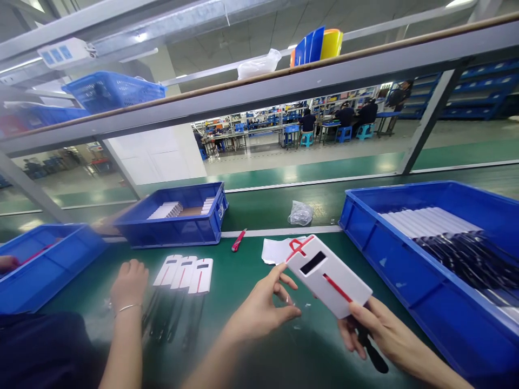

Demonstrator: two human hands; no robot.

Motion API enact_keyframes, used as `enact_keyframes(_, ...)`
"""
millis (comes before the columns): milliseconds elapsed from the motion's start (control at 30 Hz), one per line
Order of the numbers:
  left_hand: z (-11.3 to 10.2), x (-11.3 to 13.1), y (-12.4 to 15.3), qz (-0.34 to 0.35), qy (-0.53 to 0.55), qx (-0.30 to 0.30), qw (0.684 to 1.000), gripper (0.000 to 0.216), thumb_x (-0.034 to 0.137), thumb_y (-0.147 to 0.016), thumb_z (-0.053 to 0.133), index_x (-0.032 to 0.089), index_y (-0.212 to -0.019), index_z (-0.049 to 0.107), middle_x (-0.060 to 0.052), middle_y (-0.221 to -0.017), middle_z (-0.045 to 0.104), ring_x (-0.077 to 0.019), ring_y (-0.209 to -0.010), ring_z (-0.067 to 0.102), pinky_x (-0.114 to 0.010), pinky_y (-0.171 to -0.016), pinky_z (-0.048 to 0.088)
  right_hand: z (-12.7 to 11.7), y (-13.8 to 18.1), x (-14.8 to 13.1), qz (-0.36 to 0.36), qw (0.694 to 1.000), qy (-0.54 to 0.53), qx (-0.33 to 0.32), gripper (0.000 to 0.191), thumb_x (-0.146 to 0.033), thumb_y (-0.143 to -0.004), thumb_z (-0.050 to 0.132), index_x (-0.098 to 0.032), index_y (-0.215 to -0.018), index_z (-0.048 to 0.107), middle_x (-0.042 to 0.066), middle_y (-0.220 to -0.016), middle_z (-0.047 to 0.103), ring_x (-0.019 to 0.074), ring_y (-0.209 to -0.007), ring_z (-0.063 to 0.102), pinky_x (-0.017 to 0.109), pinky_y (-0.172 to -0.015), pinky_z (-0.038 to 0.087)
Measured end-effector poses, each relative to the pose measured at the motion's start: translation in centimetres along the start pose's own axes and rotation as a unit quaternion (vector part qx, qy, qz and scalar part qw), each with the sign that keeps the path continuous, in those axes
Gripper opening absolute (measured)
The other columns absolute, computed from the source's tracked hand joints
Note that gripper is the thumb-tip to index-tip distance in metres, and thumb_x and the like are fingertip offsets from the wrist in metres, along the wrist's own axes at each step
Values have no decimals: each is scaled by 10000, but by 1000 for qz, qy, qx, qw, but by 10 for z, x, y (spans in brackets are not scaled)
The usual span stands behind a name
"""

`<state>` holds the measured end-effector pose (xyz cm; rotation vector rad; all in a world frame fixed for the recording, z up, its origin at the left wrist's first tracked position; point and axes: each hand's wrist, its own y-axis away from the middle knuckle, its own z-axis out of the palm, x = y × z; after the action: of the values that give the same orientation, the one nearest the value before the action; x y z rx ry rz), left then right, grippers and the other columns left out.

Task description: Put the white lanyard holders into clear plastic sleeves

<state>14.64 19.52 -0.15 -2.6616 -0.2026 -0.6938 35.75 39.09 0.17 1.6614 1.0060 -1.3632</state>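
My right hand [375,327] grips the lower end of a flat white box-shaped device [330,283] with a dark window, a red slot line and a red loop at its top corner. A black cable or strap end [375,354] hangs below that hand. My left hand [265,302] has its fingers apart, with the index fingertip at or very near the device's upper left corner; whether it touches, I cannot tell. Several similar white devices [200,275] with black cables lie in a row on the green bench, left of my left hand.
A co-worker's hand [130,286] rests near that row. Blue bins stand at right [405,286], holding white devices with black cables, at centre left [174,235] and far left [77,259]. A red cutter knife [239,240], clear plastic wrap [300,213] and white paper [273,251] lie on the bench.
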Motion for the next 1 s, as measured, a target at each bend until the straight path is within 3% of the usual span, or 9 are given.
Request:
enact_keyframes(67, -21, -26, 22, -16, 0, 15, 1000, 549, 399, -878, 670, 259, -1376, 486, -56, -1103, 673, -164, -876, 674, -335, -803, 570, 12, -5, 1, -8, 999, -23, -28, 542, -716, -922, 423, -196, -846, 554, 29, -601, 685, 159, -460, 611, 300, -508, 512)
enact_keyframes(233, -126, -127, 112, -56, -29, 155, 986, 363, 497, -1003, 355, 267, -906, 618, -51, -730, 611, -263, -953, 640, -463, -822, 489, 29, -15, 0, -16, 996, -58, -60, 564, -689, -937, 443, -158, -1063, 586, 60, -692, 733, 206, -552, 688, 355, -573, 575)
enact_keyframes(333, -141, -161, 139, -90, -48, 248, 963, 435, 468, -1018, 299, 302, -642, 441, -40, -557, 397, -311, -1037, 576, -465, -812, 464, 32, -17, -2, -20, 995, -73, -57, 570, -679, -925, 490, -159, -1120, 617, 94, -812, 751, 249, -708, 730, 416, -687, 619)
enact_keyframes(433, -135, -168, 145, -118, -44, 301, 945, 441, 467, -990, 379, 307, -585, 309, -31, -545, 305, -332, -1064, 539, -466, -812, 439, 30, -17, -4, -18, 996, -80, -44, 555, -674, -918, 514, -169, -1101, 652, 102, -872, 750, 268, -766, 739, 450, -748, 630)
enact_keyframes(567, -139, -144, 131, -144, 11, 296, 944, 488, 509, -960, 432, 296, -538, 311, -27, -531, 338, -309, -970, 582, -441, -779, 432, 24, -16, -2, -15, 996, -88, -3, 532, -657, -917, 536, -165, -1077, 661, 118, -937, 749, 284, -824, 746, 460, -803, 624)
enact_keyframes(667, -123, -99, 103, -155, 82, 228, 958, 468, 548, -895, 542, 277, -522, 463, -34, -553, 492, -272, -871, 635, -402, -748, 448, 19, -15, 0, -21, 996, -87, 17, 532, -648, -930, 517, -156, -1075, 653, 128, -947, 750, 272, -813, 745, 436, -787, 624)
enact_keyframes(800, -41, -20, 46, -170, 171, 120, 963, 286, 486, -813, 689, 241, -666, 663, -46, -694, 678, -253, -814, 663, -360, -734, 478, 18, -13, 3, 0, 996, -82, -36, 544, -648, -950, 471, -156, -1124, 625, 101, -862, 749, 214, -601, 712, 379, -587, 617)
enact_keyframes(867, 2, 13, 22, -176, 207, 80, 959, 262, 441, -868, 629, 217, -746, 687, -40, -727, 705, -211, -745, 661, -325, -720, 491, 20, -12, 4, 20, 994, -85, -64, 551, -653, -948, 471, -163, -1165, 595, 109, -912, 753, 207, -574, 710, 371, -538, 608)
enact_keyframes(1000, 42, 42, 3, -235, 323, 69, 914, 273, 371, -954, 491, 179, -792, 599, -34, -734, 674, -169, -672, 630, -276, -659, 471, 23, -11, 7, 29, 993, -97, -67, 570, -685, -924, 490, -174, -1162, 571, 153, -1074, 739, 237, -705, 750, 404, -629, 630)
